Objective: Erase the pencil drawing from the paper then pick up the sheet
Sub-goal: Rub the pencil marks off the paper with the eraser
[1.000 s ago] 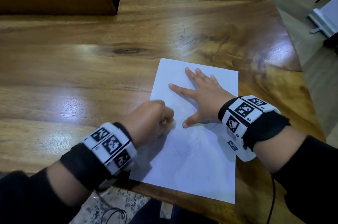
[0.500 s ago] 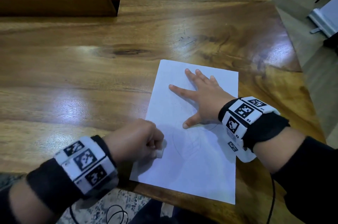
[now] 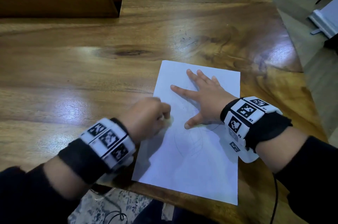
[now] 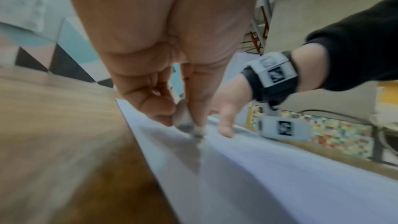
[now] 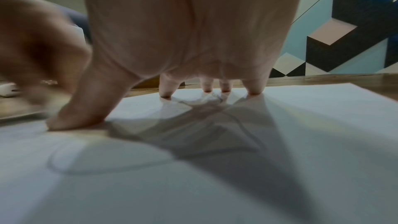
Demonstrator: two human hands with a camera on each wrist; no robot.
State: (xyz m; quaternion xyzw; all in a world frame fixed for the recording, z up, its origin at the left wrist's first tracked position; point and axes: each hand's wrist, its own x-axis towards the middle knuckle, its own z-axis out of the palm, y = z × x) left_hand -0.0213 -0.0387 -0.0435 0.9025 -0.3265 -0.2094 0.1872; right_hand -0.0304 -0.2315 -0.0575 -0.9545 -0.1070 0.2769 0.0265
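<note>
Head view: sheet [image 3: 192, 165] is lying flat on the worktop [image 3: 73, 77], near its front edge. It's looking thin, floppy and easily creased, so best lifted by a free corner. Right hand [image 3: 204, 101] is pressing it down with fingers [image 5: 165, 89] splayed straight. Left hand [image 3: 146, 117] is pinching the eraser [image 4: 183, 122] against the sheet's left margin.

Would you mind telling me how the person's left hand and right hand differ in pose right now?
The left hand is curled, pinching a small white eraser at the white paper sheet's left edge; the right hand lies open, fingers spread. The left looks motion-blurred; the right looks sharp, pressing the sheet. Both wear marker-covered wristbands and are over the sheet.
</note>
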